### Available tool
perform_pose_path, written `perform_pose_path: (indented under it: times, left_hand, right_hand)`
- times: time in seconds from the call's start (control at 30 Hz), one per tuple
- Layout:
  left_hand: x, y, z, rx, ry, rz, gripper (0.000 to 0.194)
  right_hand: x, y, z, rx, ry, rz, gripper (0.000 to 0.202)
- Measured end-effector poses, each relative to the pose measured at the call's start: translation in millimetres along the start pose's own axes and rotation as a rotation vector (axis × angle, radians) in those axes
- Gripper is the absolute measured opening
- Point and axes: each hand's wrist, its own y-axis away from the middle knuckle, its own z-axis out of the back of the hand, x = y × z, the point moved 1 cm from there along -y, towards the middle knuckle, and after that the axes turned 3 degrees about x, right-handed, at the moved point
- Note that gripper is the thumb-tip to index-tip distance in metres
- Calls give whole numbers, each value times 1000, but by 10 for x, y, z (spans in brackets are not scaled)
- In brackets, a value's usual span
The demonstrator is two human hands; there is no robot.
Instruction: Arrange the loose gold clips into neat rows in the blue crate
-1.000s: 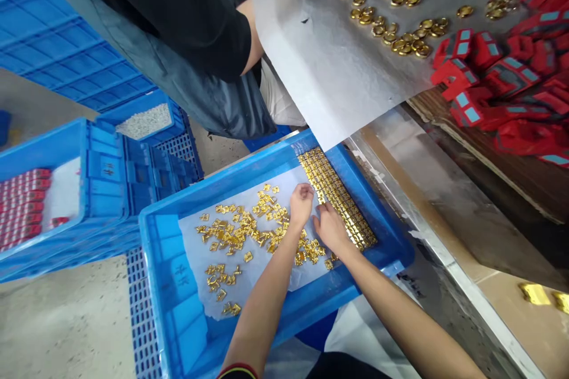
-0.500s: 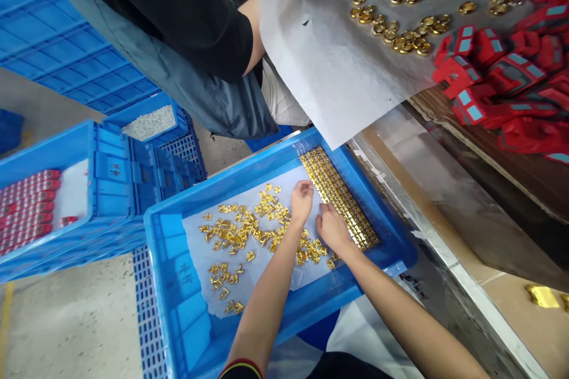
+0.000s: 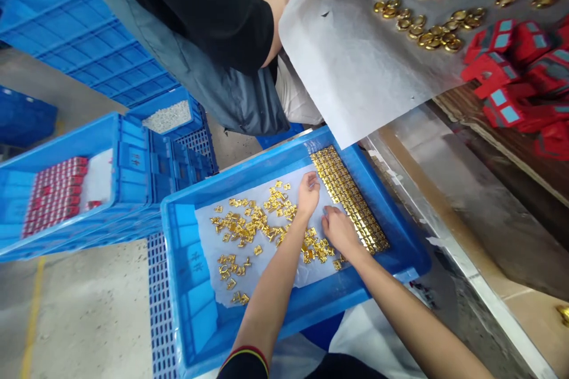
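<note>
Inside a blue tray (image 3: 191,299), loose gold pieces (image 3: 249,222) lie scattered on a white sheet (image 3: 275,260). Gold pieces stand packed in a block of close rows (image 3: 351,195) along the tray's right side. My left hand (image 3: 308,192) is over the sheet, left of the block's upper part, its fingers curled; anything in them is too small to make out. My right hand (image 3: 340,228) is lower, beside the block's left edge, with fingers curled and their tips hidden from view.
Gold rings (image 3: 438,38) lie on a sheet (image 3: 347,71) at upper right, beside red parts (image 3: 511,89). Another person's arm (image 3: 278,3) is at the top. Blue crates (image 3: 133,160) stand at left, one holding red pieces (image 3: 57,192).
The view has shifted, so the tray and crates appear farther right. My left hand has risen slightly and stands a little farther from my right hand.
</note>
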Motion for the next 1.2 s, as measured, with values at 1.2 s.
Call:
perform_pose_path:
  times: [1.2]
  left_hand:
    - [-134,724,559,471,-1137,-232,30]
  right_hand:
    - [-61,33,86,60,205,215,39]
